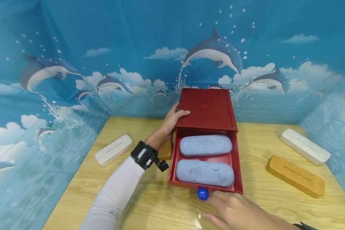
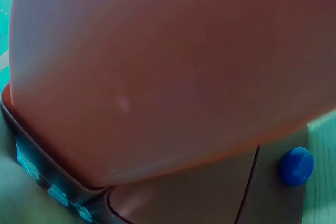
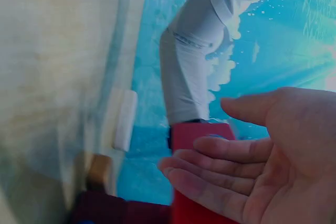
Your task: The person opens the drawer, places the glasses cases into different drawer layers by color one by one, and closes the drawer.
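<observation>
A red box (image 1: 208, 108) stands mid-table with its drawer (image 1: 238, 172) pulled out toward me. Two blue-grey oblong cases lie in the drawer, one at the back (image 1: 205, 145) and one at the front (image 1: 204, 172). A blue knob (image 1: 202, 194) (image 2: 296, 166) sticks out of the drawer front. My left hand (image 1: 175, 116) (image 2: 157, 66) holds the box's top left edge, thumb hooked over the lid. My right hand (image 1: 233, 210) (image 3: 252, 166) hovers just right of the knob with relaxed, straight fingers and holds nothing.
A white case (image 1: 114, 149) lies left of the box, and an orange-brown one (image 1: 165, 150) is half hidden behind my left wrist. To the right lie another white case (image 1: 304, 146) and an orange case (image 1: 295, 176). A dolphin-print backdrop (image 1: 74, 64) walls the table.
</observation>
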A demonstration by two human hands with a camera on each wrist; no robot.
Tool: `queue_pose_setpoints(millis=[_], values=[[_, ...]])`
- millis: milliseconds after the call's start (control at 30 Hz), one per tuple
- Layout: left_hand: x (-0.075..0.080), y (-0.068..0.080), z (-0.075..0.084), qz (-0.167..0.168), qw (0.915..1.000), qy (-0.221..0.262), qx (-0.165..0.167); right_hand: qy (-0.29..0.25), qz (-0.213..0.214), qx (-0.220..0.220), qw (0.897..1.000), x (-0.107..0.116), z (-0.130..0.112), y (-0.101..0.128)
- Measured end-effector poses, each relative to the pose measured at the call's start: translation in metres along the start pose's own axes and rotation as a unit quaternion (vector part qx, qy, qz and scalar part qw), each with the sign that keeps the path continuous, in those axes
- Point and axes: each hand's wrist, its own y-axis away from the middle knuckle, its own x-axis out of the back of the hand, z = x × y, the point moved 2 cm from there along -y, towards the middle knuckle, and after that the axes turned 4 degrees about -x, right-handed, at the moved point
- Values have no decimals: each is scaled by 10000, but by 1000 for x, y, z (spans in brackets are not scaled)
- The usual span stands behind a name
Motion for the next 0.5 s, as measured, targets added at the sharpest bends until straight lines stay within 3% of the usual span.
queue_pose_setpoints(millis=[167,333,500], values=[[0,0,0,-3,10000,-44,14,-191,-395,-607,9972,-13,0,6],[1,1,1,-21,10000,-7,-3,-701,-807,-1355,9850,-20,1,9],[1,2,0,-59,10000,0,-5,-811,-768,-1958,9743,-25,1,9]])
